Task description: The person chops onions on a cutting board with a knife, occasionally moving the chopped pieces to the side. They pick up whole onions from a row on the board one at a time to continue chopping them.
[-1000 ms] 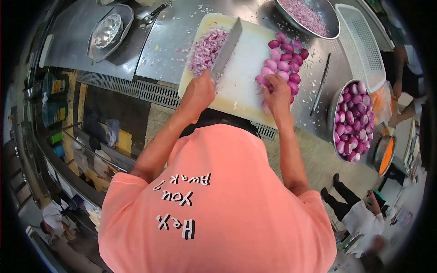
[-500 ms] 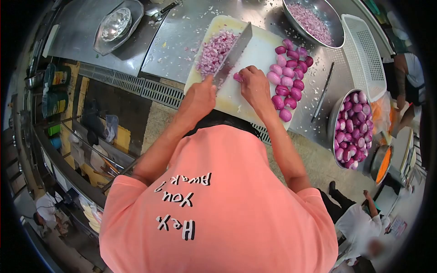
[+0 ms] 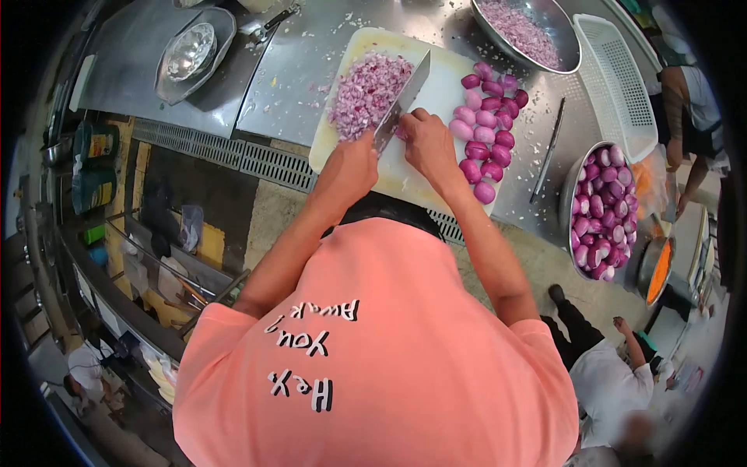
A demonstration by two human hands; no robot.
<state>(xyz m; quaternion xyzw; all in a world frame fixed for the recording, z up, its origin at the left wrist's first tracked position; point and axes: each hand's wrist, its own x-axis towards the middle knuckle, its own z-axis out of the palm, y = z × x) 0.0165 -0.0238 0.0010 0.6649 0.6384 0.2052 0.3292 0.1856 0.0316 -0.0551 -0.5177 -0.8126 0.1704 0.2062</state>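
Observation:
My left hand point(image 3: 352, 170) is closed around the handle of a cleaver point(image 3: 406, 95), its broad blade standing on edge over the white cutting board point(image 3: 443, 70). Beside the blade, my right hand point(image 3: 429, 148) pinches a piece of red onion point(image 3: 401, 131) against the board; my fingers partly hide it. The blade is close against this piece. To the left of the blade lies a heap of chopped onion point(image 3: 369, 93). Several peeled onion halves point(image 3: 485, 118) lie in rows along the board's right side.
A steel bowl of chopped onion point(image 3: 520, 35) stands at the back right beside a white plastic basket point(image 3: 618, 86). A metal rod-like tool point(image 3: 549, 152) lies right of the board. Further right is a bowl of peeled onions point(image 3: 603, 210). Crumpled metal bowls point(image 3: 193, 54) sit at the left. Other people are nearby.
The cleaver has moved right, from the edge of the chopped heap to the onion piece under my right hand. The whole view has shifted slightly.

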